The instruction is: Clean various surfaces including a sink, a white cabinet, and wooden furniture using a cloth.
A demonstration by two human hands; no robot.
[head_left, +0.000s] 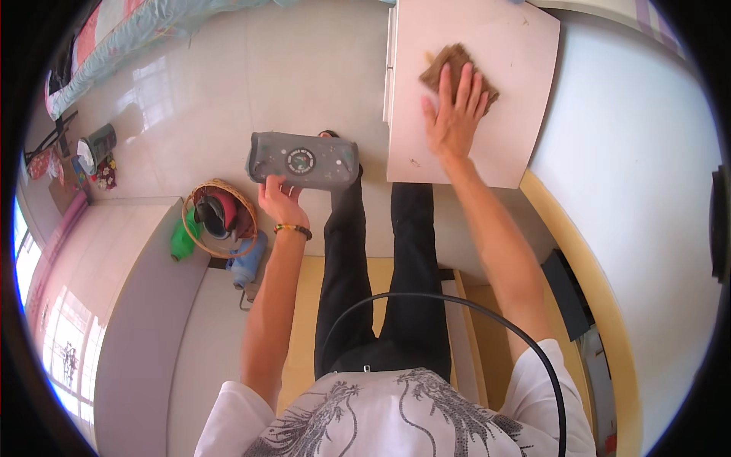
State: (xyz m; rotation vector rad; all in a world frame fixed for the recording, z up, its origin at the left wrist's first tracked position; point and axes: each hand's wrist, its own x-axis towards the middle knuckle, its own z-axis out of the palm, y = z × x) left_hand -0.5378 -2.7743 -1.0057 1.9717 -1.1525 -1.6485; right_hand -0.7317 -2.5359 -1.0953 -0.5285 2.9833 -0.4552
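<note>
My left hand is closed on the near edge of a grey zippered pouch with a round dark emblem, held up above the floor in front of my legs. Under the spread fingers of my right hand lies a folded brown cloth, pressed flat on the pale pink top of a small cabinet. The palm side of the right hand is hidden. A few small dark marks show on the cabinet top, near its front left and far right.
To the left stand a wicker basket with dark and red items, a green bottle and a blue jug. A small bin lies farther left. A bed edge with light-blue fabric runs along the far left. A black cable arcs across my lap.
</note>
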